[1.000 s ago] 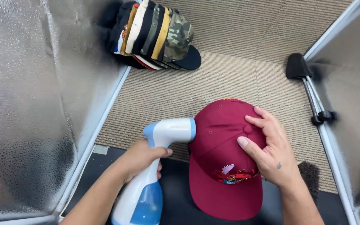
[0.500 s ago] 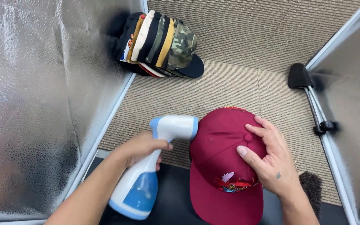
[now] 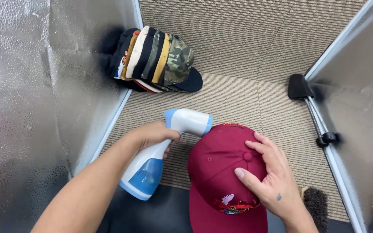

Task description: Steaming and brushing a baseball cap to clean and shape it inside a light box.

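Beside cap (image 3: 221, 172) | steamer (image 3: 162, 157) slants, nozzle upper-right | left hand (image 3: 154, 134) fingers grip it | right hand (image 3: 268, 179) flat

We list a stack of caps (image 3: 154, 60), nested on their sides against the silvery left panel (image 3: 35, 86) (camouflage one outermost); striped beige carpet (image 3: 238, 47); a silvery right panel (image 3: 363, 86) bearing two black clips (image 3: 299, 86); a dark bristle brush (image 3: 317, 206) at bottom right.
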